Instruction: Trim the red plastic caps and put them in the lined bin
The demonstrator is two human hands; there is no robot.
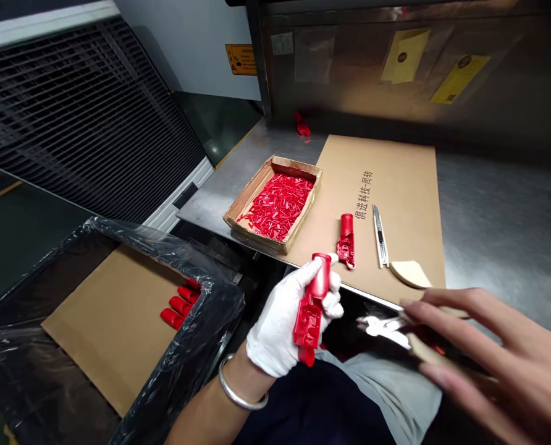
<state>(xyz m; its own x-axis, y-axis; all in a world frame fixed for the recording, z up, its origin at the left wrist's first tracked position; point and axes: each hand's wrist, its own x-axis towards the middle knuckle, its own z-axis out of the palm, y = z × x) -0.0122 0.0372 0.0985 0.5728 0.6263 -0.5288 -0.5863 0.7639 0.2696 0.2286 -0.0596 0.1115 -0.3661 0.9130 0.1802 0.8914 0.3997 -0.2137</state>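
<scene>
My left hand (282, 318), in a white glove, is closed round a red moulded plastic part (311, 309) held upright just off the table's front edge. My bare right hand (483, 355) holds small metal cutters (384, 326) whose jaws point left toward that part; its fingers are stretched along the tool. A second red part of the same kind (346, 240) lies on the brown cardboard sheet (396, 179) a little beyond my left hand.
A utility knife (380, 235) and a cardboard scrap (411, 272) lie on the sheet. A shallow cardboard tray (246, 204) holds red plastic offcuts. At lower left a bag-lined box (196, 334) holds several red parts (179, 303) on cardboard. A steel table (502, 216) carries it all.
</scene>
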